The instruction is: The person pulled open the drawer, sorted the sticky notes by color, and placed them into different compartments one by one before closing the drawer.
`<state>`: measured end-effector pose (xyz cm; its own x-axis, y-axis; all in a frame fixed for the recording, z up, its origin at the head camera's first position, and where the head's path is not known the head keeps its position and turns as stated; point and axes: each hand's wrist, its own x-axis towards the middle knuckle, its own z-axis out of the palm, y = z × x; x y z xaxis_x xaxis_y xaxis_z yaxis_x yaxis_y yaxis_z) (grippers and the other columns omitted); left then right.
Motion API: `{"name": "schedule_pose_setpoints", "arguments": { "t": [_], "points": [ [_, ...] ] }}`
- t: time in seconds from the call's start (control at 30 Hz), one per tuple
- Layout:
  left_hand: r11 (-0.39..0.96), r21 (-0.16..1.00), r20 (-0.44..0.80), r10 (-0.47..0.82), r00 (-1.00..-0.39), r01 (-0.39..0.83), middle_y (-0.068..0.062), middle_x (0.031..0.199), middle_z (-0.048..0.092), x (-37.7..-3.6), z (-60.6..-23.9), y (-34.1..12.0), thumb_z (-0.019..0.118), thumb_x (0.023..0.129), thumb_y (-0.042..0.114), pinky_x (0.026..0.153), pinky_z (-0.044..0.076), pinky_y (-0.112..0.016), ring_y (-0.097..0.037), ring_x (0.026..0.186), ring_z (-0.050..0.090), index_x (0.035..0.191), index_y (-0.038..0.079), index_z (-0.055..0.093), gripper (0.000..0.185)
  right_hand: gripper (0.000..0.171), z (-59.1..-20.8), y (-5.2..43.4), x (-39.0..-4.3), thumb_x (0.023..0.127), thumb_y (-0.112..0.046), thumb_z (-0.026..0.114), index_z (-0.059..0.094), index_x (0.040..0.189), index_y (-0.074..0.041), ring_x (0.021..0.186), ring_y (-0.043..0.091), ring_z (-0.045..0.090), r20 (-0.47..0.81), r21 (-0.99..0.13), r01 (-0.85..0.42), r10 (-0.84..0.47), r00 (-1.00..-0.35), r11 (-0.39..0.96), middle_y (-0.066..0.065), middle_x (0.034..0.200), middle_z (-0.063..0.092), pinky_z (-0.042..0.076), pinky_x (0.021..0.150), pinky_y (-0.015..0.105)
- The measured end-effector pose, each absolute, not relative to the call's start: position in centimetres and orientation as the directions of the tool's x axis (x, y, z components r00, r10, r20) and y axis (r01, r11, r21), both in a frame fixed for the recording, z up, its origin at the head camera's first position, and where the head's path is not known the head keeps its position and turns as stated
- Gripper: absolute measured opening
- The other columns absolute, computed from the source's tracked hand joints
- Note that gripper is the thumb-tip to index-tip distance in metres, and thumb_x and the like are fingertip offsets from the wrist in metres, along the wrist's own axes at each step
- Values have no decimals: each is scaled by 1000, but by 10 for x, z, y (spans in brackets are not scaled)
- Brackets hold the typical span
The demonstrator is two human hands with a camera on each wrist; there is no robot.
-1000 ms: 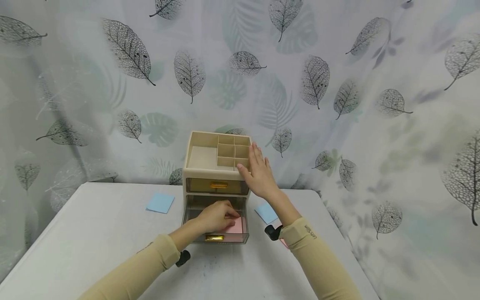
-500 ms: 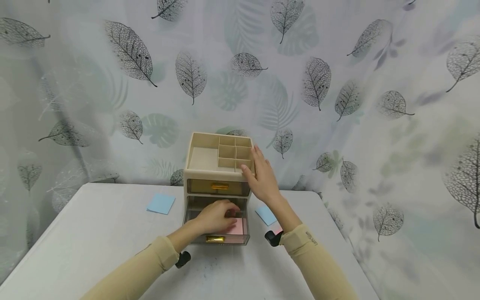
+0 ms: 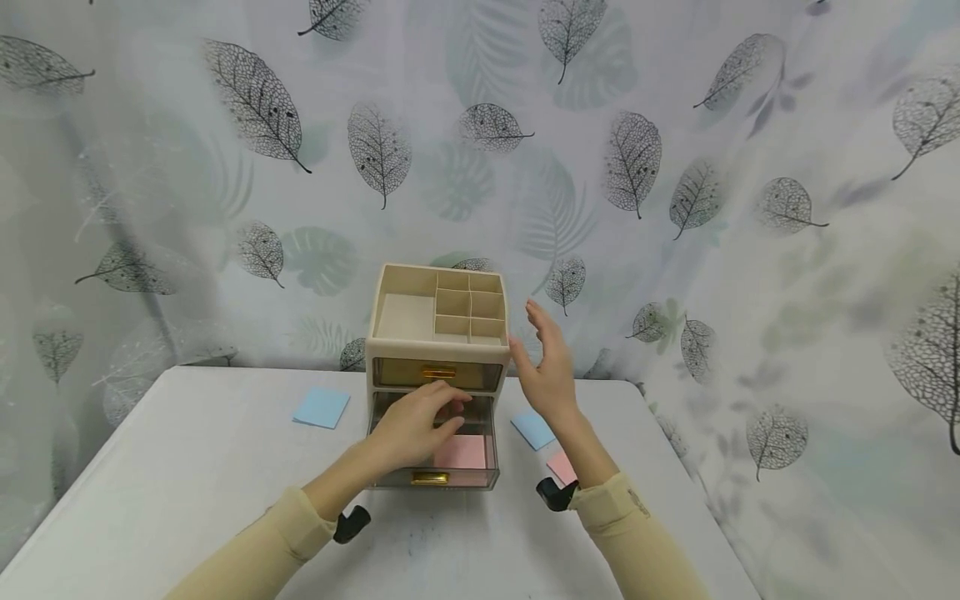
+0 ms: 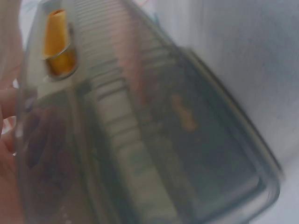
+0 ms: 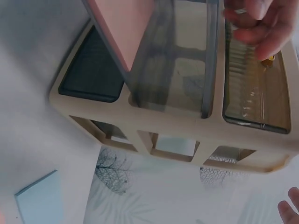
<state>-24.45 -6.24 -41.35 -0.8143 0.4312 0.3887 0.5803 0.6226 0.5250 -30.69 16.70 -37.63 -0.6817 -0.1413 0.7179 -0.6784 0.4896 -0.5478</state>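
Note:
A cream desktop organizer [image 3: 438, 347] stands at the back of the table with its middle drawer [image 3: 468, 478] pulled out. In that clear drawer lies a pink sticky-note pad [image 3: 462, 451], also seen as a pink pad [image 5: 124, 30] in the right wrist view. Over the drawer hovers my left hand [image 3: 412, 427], fingers loosely bent and holding nothing. My right hand [image 3: 548, 375] is raised beside the organizer's right side, its fingers extended; whether the thumb touches the edge I cannot tell. The left wrist view is blurred but has a gold drawer handle [image 4: 58, 44].
A blue sticky-note pad [image 3: 321, 407] lies left of the organizer. To its right are another blue pad [image 3: 531, 428] and a pink pad [image 3: 562, 467], partly behind the right forearm. A leaf-patterned curtain [image 3: 480, 167] hangs behind the white table [image 3: 225, 467].
My left hand has lifted off the pink pad in the drawer and drawn up and left. My right hand has come away from the organizer's top right edge, moving right.

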Motion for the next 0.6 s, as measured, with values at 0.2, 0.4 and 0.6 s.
{"name": "schedule_pose_setpoints", "arguments": {
  "t": [0.2,0.4,0.6],
  "points": [
    [642,341,624,392,-676,687,-2,109,70,-240,-400,-81,77,94,13,77,57,-35,-18,94,65,122,8,72,28,52,-387,187,-301,104,-11,60,47,153,-1,138,34,53,724,-584,-659,-62,-687,475,14,155,50,46,111,53],
    [662,224,782,316,-538,715,-7,111,70,-242,-385,-103,79,91,9,84,59,-44,-27,101,68,117,4,72,28,49,-405,213,-297,104,-9,61,49,151,-2,131,38,57,692,-633,-602,7,-722,487,15,152,53,50,105,56],
    [679,187,856,241,-457,710,-13,110,69,-245,-367,-125,80,88,5,83,58,-48,-34,100,67,117,0,70,31,48,-429,243,-298,102,-6,60,51,149,-1,125,40,60,640,-691,-522,89,-763,500,17,147,56,52,99,56]
  ]
}}
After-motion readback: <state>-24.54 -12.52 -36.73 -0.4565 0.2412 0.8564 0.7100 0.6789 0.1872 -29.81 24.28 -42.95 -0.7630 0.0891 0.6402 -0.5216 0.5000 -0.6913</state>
